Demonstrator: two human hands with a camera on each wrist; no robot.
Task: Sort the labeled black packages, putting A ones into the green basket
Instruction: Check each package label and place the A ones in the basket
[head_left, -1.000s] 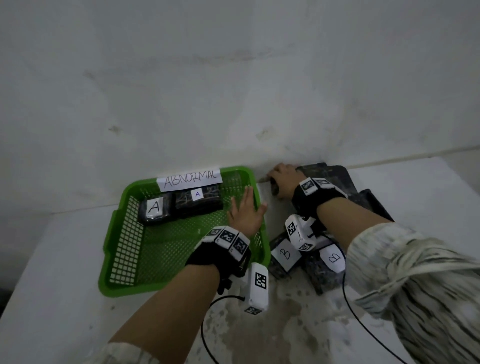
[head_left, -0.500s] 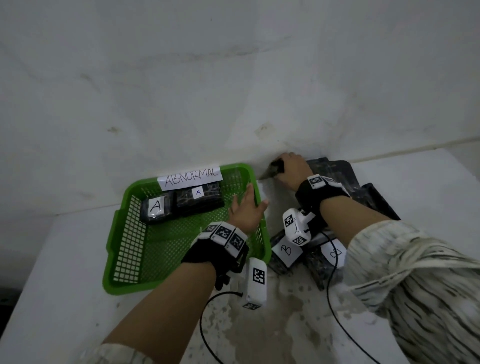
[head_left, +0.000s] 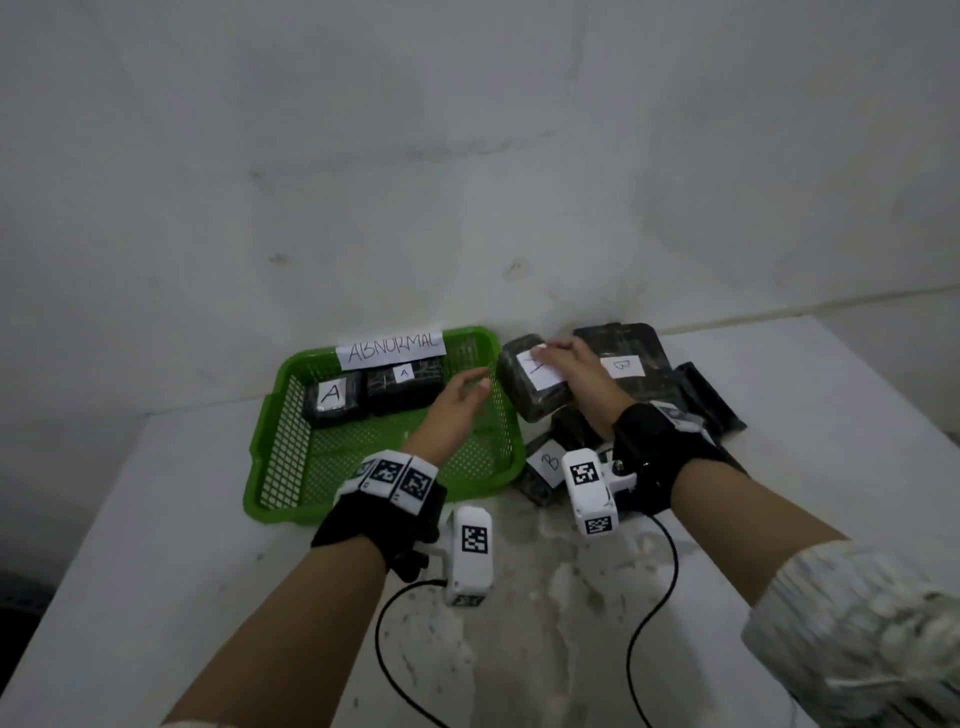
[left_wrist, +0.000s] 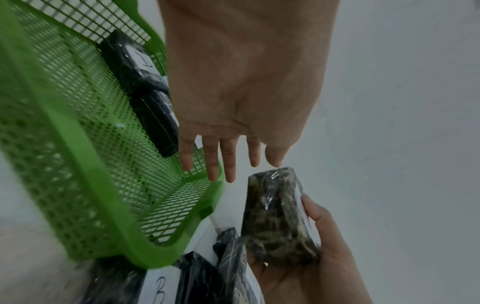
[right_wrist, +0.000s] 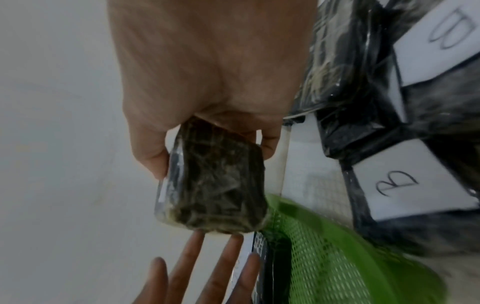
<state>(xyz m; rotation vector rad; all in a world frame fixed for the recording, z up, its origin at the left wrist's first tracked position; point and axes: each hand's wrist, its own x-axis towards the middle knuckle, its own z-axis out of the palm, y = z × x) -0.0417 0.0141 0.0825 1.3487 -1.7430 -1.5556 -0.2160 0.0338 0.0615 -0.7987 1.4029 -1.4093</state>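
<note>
My right hand (head_left: 569, 371) grips a dark wrapped package (head_left: 535, 384) with a white label, lifted just right of the green basket (head_left: 291, 467); fingers cover part of the label, so its letter is unclear. The right wrist view has the same package (right_wrist: 215, 185) pinched between thumb and fingers. My left hand (head_left: 460, 402) hovers open over the basket's right side, fingers straight, tips near the package (left_wrist: 275, 218). Two black packages labeled A (head_left: 332, 397) (head_left: 405, 382) lie at the basket's back.
A pile of black packages labeled B (head_left: 621, 364) (head_left: 545, 462) lies right of the basket against the wall. A paper sign reading ABNORMAL (head_left: 392, 345) is on the basket's back rim. White table (head_left: 156, 545) with edges left and right; wrist cables trail near me.
My right hand pulled a package out from the back near the wall and lifted it toward the basket. My left hand stayed open over the basket's right rim.
</note>
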